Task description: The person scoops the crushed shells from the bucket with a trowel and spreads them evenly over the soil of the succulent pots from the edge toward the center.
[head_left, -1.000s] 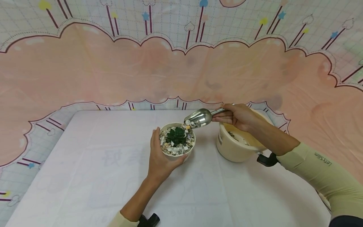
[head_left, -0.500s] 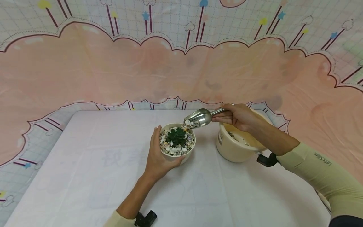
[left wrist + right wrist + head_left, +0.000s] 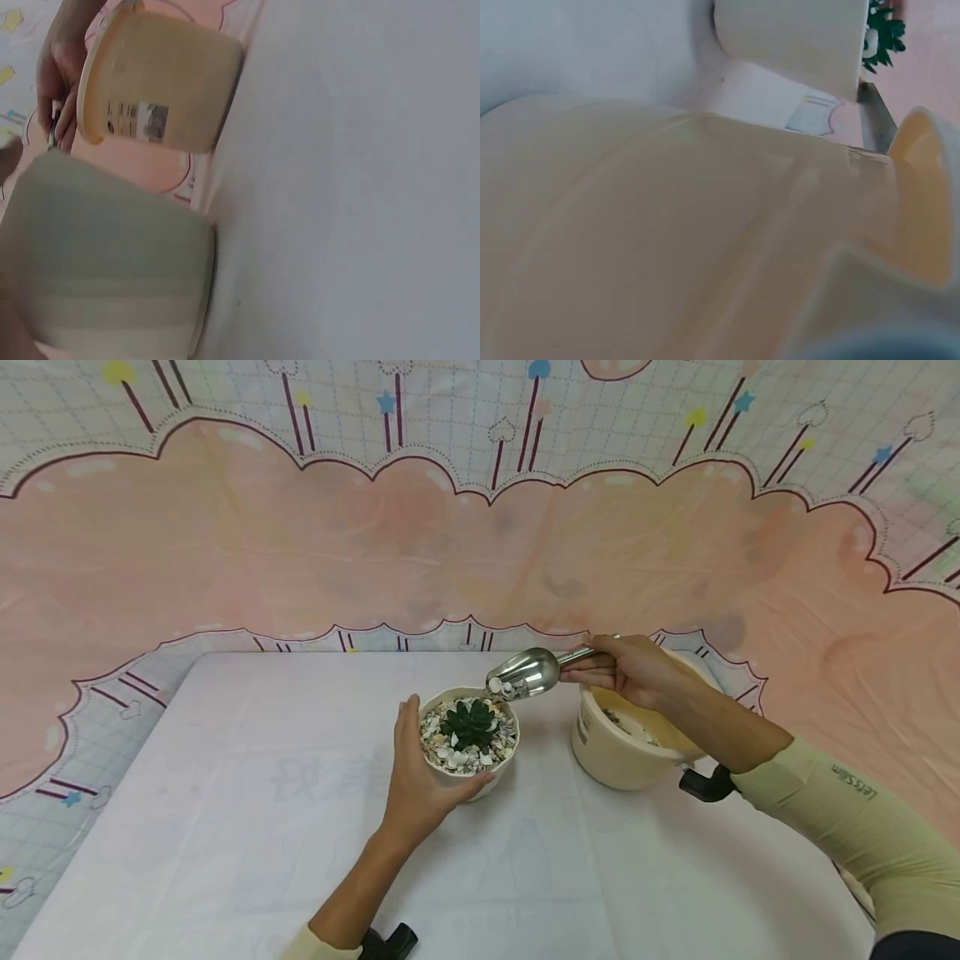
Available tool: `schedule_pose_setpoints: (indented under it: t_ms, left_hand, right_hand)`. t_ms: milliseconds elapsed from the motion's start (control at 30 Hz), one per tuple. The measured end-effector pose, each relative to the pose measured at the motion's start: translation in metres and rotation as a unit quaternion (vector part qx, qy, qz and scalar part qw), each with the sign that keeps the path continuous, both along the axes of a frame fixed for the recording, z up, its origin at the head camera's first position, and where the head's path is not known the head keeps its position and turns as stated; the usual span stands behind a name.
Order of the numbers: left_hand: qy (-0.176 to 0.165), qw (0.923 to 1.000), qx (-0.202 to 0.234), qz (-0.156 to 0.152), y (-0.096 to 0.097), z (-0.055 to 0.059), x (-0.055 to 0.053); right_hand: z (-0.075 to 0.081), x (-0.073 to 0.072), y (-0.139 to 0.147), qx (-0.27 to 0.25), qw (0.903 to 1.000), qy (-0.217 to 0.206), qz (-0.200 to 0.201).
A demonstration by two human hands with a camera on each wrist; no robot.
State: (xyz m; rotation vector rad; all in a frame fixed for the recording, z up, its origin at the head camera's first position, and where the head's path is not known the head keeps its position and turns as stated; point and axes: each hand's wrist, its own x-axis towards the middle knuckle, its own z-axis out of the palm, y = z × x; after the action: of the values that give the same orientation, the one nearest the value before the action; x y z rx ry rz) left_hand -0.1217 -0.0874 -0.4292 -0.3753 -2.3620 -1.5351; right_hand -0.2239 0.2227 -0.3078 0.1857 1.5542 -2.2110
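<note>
My left hand holds a small white flower pot, thumb on the near side and fingers round the left. A dark green succulent stands in it among pale pebbles. With my right hand I grip a metal scoop by its handle. The scoop's lip tilts down at the pot's far right rim, and a few pebbles lie at its front. In the right wrist view, the scoop's edge shows past the bucket, near the succulent's leaves.
A cream bucket stands right of the pot, under my right forearm, with some pebbles inside. It fills most of the right wrist view. A white cloth covers the table; a patterned pink cloth hangs behind.
Fewer pebbles lie in the scoop's mouth than a second ago. The pot has shifted very slightly toward me in my left hand. My right hand and the scoop have stayed in place.
</note>
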Motion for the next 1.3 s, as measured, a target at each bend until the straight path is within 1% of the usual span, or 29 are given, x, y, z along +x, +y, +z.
schedule_pose_setpoints:
  t_ms: [100,167,267,367,467,600,833,933,1067,1200,1233,1300]
  left_hand:
    - [0.006,0.9992,0.008,0.04,0.009,-0.001,0.005]
    - [0.004,0.9984,0.009,0.056,0.015,-0.002,0.008]
    - [0.001,0.9976,-0.001,0.069,0.022,-0.004,0.01]
    - [0.016,0.9966,-0.019,0.078,0.024,-0.008,0.009]
    - [0.033,0.9959,-0.026,0.08,0.022,-0.01,0.007]
    - [0.045,0.9965,-0.023,0.066,0.019,-0.011,0.003]
    - [0.046,0.9978,-0.021,0.043,0.012,-0.013,-0.001]
    - [0.048,0.9984,-0.019,0.025,0.008,-0.013,-0.003]
    - [0.035,0.9991,-0.02,-0.01,0.001,-0.012,-0.007]
    - [0.027,0.9983,-0.026,-0.045,-0.006,-0.01,-0.012]
    - [0.025,0.9981,-0.026,-0.049,-0.007,-0.009,-0.012]
    - [0.017,0.9983,-0.026,-0.049,-0.006,-0.007,-0.011]
  right_hand:
    - [0.0,0.0,0.0,0.0,1.0,0.002,0.002]
    - [-0.001,0.0,0.0,-0.002,1.0,0.001,0.001]
    - [-0.001,0.001,0.0,-0.001,1.0,0.001,0.001]
    - [-0.001,0.001,-0.001,-0.001,1.0,0.005,0.007]
    - [-0.001,0.001,0.0,-0.001,0.9998,0.014,0.014]
    - [0.0,0.001,0.0,-0.003,0.9996,0.022,0.015]
    - [0.002,0.0,-0.002,-0.001,0.9998,0.02,0.007]
    - [0.002,0.001,-0.001,0.001,0.9998,0.02,0.005]
    - [0.002,0.001,-0.001,0.001,0.9997,0.022,0.007]
    - [0.002,0.002,-0.001,0.0,0.9995,0.028,0.01]
    - [0.002,0.002,-0.001,0.0,0.9995,0.03,0.011]
    - [0.001,0.002,-0.002,0.002,0.9995,0.029,0.01]
